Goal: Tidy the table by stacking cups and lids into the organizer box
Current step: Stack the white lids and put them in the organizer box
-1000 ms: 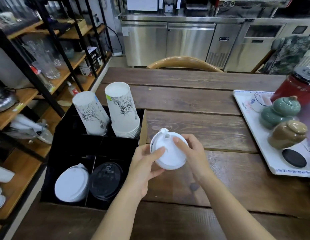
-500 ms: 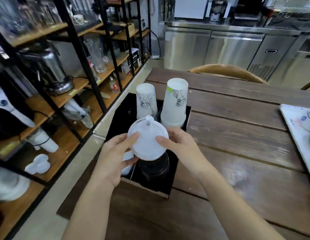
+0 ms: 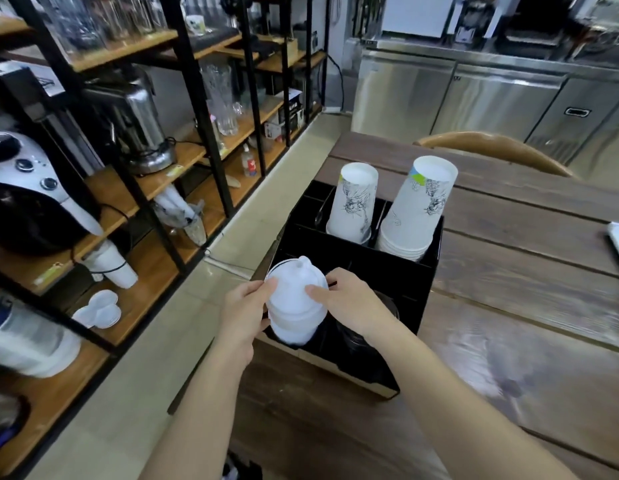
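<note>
Two hands are working together here: our left hand [image 3: 244,315] and our right hand [image 3: 347,303] are pinching a white plastic lid [image 3: 296,289] between fingertips at its opposite rims, thumbs and fingers pressed against the smooth domed top with its small raised spout. We are holding the lid over the near left compartment of the black organizer box [image 3: 410,308], directly above a blurred white lid stack [image 3: 292,327] that is sitting in that compartment; whether lid and stack are touching, we cannot tell. Just beside it, the near right compartment is holding dark translucent round lids [image 3: 360,336]. In the far compartments two stacks of upturned paper cups are standing, the left cup stack [image 3: 353,204] slim, the right cup stack [image 3: 417,211] wider and tilted, both matte white with sketchy ink drawings. The box is resting at the left edge of the rough, dark-grained wooden table [image 3: 526,306].

Compared with half a second ago, we are holding the lid lower and further left, now over the white stack rather than above the dark lids, and the box is filling more of the view.
</note>
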Demonstrator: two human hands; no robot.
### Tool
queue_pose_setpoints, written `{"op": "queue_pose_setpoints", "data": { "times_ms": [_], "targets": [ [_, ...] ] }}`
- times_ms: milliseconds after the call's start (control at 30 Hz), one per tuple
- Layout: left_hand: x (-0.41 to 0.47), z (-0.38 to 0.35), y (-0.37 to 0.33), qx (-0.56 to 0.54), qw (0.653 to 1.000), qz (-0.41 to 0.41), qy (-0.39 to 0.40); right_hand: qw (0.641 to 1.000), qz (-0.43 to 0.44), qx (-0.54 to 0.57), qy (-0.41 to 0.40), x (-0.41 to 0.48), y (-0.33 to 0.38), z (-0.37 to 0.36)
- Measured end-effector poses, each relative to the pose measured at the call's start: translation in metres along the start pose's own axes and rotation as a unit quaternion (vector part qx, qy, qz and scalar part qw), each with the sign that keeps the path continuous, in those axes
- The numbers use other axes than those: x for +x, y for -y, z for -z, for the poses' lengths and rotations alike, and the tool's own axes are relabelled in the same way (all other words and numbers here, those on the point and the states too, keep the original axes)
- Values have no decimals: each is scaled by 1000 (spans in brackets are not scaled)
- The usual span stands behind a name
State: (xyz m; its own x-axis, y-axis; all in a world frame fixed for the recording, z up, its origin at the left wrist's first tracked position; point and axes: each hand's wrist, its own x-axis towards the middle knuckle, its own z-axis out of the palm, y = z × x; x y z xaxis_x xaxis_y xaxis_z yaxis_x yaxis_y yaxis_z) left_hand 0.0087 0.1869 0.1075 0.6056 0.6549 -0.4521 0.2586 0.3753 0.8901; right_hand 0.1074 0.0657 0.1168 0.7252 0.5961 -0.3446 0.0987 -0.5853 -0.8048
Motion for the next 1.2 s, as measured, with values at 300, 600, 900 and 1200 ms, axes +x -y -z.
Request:
{"op": "queue_pose_setpoints", "data": {
  "times_ms": [300,600,900,1200],
  "targets": [
    [25,5,10,30,999,9,34,968,-55,-243,30,17,16,-2],
    [40,4,26,115,993,-6,22,942,-48,-325,71,29,13,-13],
    [44,7,31,228,971,-67,33,937,-37,-339,77,31,8,-13],
    [45,5,32,321,943,-83,27,939,-17,-341,37,28,4,-16]
  ]
}}
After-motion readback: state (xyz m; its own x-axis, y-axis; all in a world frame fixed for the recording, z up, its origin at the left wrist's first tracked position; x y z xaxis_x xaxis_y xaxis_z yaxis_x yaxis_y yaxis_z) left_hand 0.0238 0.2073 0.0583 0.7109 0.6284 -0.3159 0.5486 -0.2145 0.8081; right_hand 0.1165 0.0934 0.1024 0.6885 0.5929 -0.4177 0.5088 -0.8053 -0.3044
